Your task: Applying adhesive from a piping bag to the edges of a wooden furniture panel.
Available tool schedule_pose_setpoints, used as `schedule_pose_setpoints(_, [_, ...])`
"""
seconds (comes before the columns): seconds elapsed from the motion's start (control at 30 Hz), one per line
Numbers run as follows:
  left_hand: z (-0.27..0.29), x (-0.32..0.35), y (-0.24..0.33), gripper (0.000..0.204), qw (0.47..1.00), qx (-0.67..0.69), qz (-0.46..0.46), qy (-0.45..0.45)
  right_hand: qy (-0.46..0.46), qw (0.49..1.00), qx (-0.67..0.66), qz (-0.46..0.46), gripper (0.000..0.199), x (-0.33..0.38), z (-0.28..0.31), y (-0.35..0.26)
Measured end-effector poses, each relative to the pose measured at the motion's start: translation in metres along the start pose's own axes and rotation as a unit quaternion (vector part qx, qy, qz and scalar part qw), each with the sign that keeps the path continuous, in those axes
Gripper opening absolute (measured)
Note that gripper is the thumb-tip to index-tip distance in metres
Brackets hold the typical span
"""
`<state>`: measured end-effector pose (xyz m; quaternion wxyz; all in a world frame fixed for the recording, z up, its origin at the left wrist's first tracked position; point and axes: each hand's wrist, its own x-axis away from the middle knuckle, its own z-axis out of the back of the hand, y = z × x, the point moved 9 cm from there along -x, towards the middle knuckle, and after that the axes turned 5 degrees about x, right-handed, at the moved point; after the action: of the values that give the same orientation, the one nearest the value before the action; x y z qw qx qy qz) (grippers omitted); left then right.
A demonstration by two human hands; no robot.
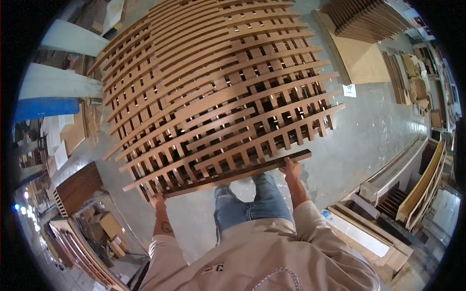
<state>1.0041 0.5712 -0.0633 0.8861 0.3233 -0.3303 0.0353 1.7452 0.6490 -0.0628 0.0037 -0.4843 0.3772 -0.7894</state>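
Note:
A long dark brown wooden strip [223,180] crosses in front of my thighs, its right end a little farther away. My right hand [291,168] is closed around it a short way in from that end. At the other end my left hand [158,199] is closed on the strip, its fingers partly hidden. Just beyond lies a large stack of wooden slats [208,111], laid crosswise in layers like a lattice. Several loose slats rest on top of it. Whether the strip touches the stack's near edge I cannot tell.
Grey shiny floor [369,126] surrounds the stack. Dark slats stand on a board [364,63] at the far right. Long panels [407,189] and planks [361,237] lie at the near right. Cardboard boxes [109,225] and a brown panel [77,186] stand at the left.

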Motion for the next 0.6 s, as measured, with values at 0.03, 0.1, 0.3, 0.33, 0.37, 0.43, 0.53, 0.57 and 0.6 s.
schedule_pose_setpoints(0.03, [0.001, 0.017, 0.009, 0.02, 0.998, -0.057, -0.021, 0.012, -0.001, 1.0, 0.012, 0.02, 0.041, 0.001, 0.012, -0.014])
schedule_pose_setpoints(0.1, [-0.003, 0.054, 0.018, 0.017, 0.999, -0.009, -0.042, 0.024, 0.021, 0.998, 0.028, 0.046, 0.039, 0.003, 0.036, -0.043])
schedule_pose_setpoints(0.3, [-0.082, 0.099, -0.005, 0.02, 0.999, 0.02, -0.017, -0.035, 0.058, 0.977, 0.154, 0.134, 0.034, -0.075, 0.074, -0.151])
schedule_pose_setpoints(0.33, [-0.098, 0.101, -0.012, 0.024, 0.998, 0.029, -0.009, -0.049, 0.05, 0.947, 0.242, 0.204, 0.036, -0.089, 0.07, -0.178])
schedule_pose_setpoints(0.37, [-0.116, 0.106, -0.018, 0.026, 0.997, 0.034, -0.024, -0.07, 0.064, 0.921, 0.314, 0.223, 0.037, -0.102, 0.067, -0.192])
schedule_pose_setpoints(0.43, [-0.143, 0.119, -0.034, 0.029, 0.996, 0.06, 0.005, -0.063, 0.117, 0.933, 0.281, 0.193, 0.036, -0.129, 0.077, -0.212])
schedule_pose_setpoints(0.53, [-0.172, 0.148, -0.033, 0.031, 0.997, -0.011, -0.022, -0.067, 0.157, 0.941, 0.26, 0.146, 0.035, -0.154, 0.091, -0.23])
schedule_pose_setpoints(0.57, [-0.177, 0.157, -0.036, 0.032, 0.998, 0.005, 0.005, -0.065, 0.16, 0.942, 0.259, 0.138, 0.035, -0.16, 0.096, -0.233])
schedule_pose_setpoints(0.6, [-0.179, 0.164, -0.034, 0.033, 0.998, -0.014, 0.005, -0.063, 0.133, 0.919, 0.321, 0.189, 0.037, -0.166, 0.091, -0.242])
